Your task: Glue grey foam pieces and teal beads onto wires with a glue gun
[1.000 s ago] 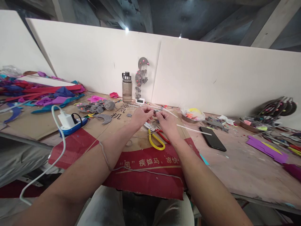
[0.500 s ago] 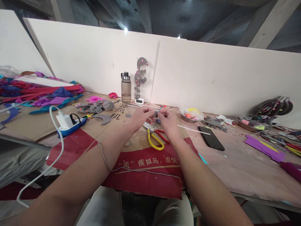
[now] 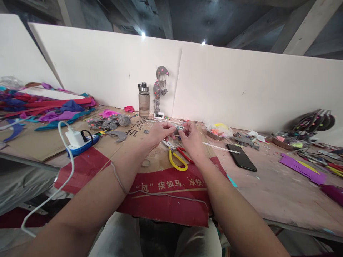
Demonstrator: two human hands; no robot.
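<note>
My left hand (image 3: pixel 160 135) and my right hand (image 3: pixel 192 138) meet over the cardboard sheet (image 3: pixel 163 205), fingertips pinched close together. Between them is a small grey piece (image 3: pixel 177 130), mostly covered by the fingers; its exact kind is too small to tell. Just below lie scissors (image 3: pixel 178 166) with one yellow and one red handle, blades apart. A grey cord (image 3: pixel 171 195) runs over my left forearm and across the red part of the cardboard. Left of my left hand rest a small grey flower shape (image 3: pixel 146 131) and a grey crescent (image 3: pixel 119 136).
A water bottle (image 3: pixel 144 101) and a hanging grey moon ornament (image 3: pixel 161 82) stand by the white partition (image 3: pixel 241 82). Rightward are a black phone (image 3: pixel 241 158), a white stick (image 3: pixel 219 147) and a bowl (image 3: pixel 216 135). A blue power strip (image 3: pixel 84 145) with its white cable lies left.
My right hand's fingers have curled and shifted slightly around the small grey piece. My left hand stays nearly in place. The view has moved slightly; the other things lie as before.
</note>
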